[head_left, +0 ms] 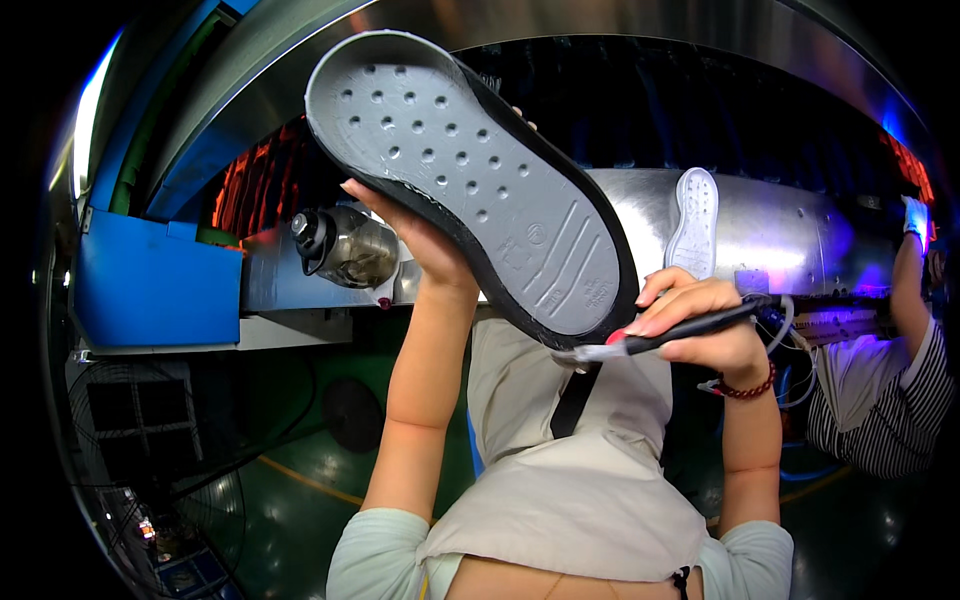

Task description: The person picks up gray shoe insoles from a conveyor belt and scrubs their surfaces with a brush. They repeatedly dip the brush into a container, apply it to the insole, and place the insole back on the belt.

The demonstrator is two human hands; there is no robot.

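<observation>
A large grey shoe sole (480,190) with rows of small dimples and a black rim is held up, its wide rounded end far left and its other end near right. My left hand (425,235) grips its left edge, with some fingers hidden behind it. In my right hand (715,320) is a black pen-shaped tool (690,328) with a pale tip. That tip is at the sole's near end, close against the black rim; whether it touches I cannot tell. A thin clear tube (785,325) runs by the tool's back end.
A white sole (695,220) lies on the shiny metal bench (765,225) behind my right hand. To the left stands a clear jug (360,248) with a dark lid, beside a blue machine housing (150,290). At far right a co-worker's gloved hand (914,216) reaches toward the machine.
</observation>
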